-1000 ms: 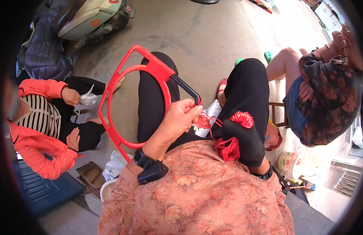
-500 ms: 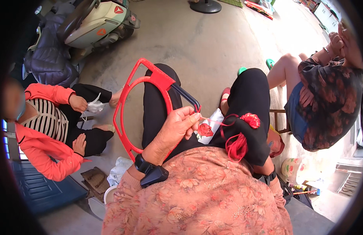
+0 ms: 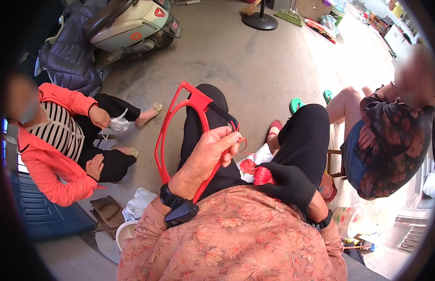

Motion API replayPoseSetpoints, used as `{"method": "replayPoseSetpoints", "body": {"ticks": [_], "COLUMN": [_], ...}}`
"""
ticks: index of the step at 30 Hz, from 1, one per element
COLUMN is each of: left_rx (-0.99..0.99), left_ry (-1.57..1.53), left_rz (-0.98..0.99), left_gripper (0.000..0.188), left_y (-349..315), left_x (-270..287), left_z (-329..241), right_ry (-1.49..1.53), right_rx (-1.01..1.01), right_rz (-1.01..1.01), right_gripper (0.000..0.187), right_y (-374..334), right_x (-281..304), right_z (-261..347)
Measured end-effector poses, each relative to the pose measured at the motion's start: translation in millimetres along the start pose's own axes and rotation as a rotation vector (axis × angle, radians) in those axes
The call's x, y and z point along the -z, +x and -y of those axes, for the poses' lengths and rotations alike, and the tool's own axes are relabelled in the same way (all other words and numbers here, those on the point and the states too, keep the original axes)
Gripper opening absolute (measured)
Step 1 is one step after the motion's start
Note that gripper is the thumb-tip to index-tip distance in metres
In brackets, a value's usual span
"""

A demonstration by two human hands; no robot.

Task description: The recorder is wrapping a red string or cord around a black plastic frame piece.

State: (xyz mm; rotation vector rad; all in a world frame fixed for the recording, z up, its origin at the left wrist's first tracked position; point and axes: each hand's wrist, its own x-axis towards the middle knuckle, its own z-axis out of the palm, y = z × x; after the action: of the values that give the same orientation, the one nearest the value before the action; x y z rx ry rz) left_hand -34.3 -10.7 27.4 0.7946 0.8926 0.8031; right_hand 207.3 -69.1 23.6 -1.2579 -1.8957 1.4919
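Note:
My left hand (image 3: 213,152), bare, is closed in a pinch at the end of a dark bar (image 3: 221,114) with red cord (image 3: 242,143) around its tip. The bar belongs to a red frame (image 3: 200,99), a curved hoop joined to an angular outer edge. The frame stands tilted over my left thigh, its lower part partly behind my left wrist. My right hand (image 3: 288,182), in a black glove, is closed around a bundle of red cord (image 3: 263,176) near my lap. A white cloth or bag with a red rose print (image 3: 248,165) lies between my thighs.
On the left sits a person in a coral jacket (image 3: 56,178) holding white plastic (image 3: 119,122); another in a dark floral top (image 3: 393,145) sits on the right. A scooter (image 3: 128,33), a round black stand base (image 3: 259,22) and a green broom (image 3: 289,17) stand further off.
My right hand has moved left and inward, and now encloses the red cord bundle, whose loops hung loose before. The red frame has turned and appears narrower; my left hand keeps its pinch.

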Motion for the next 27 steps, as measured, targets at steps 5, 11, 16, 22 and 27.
{"method": "replayPoseSetpoints", "body": {"ticks": [5, 11, 16, 22, 27], "left_rx": [0.008, 0.030, 0.021, -0.031, -0.026], "left_ry": [-0.035, 0.075, 0.180, 0.224, 0.272], "left_rz": [-0.014, 0.041, 0.028, 0.037, 0.009], "left_gripper": [0.022, 0.022, 0.019, 0.019, 0.020], "left_y": [-1.9, 0.3, 0.3, -2.3, 6.1], "left_x": [-6.5, -16.1, -20.5, -23.4, -25.1], "left_z": [-10.0, 8.7, 24.5, 26.8, 34.4], "right_ry": [-0.382, 0.564, -0.088, 0.467, 0.086], "right_rx": [0.088, 0.042, 0.482, 0.114, 0.248], "right_rz": [0.253, 0.054, -0.108, 0.125, -0.107], "right_gripper": [0.046, 0.031, 0.046, 0.063, 0.063], "right_y": [51.7, 109.9, 107.6, 122.4, 127.3], "right_x": [-17.0, -21.9, -7.2, -4.6, -9.4], "right_z": [-0.8, -65.2, -42.2, 14.5, 9.8]}}
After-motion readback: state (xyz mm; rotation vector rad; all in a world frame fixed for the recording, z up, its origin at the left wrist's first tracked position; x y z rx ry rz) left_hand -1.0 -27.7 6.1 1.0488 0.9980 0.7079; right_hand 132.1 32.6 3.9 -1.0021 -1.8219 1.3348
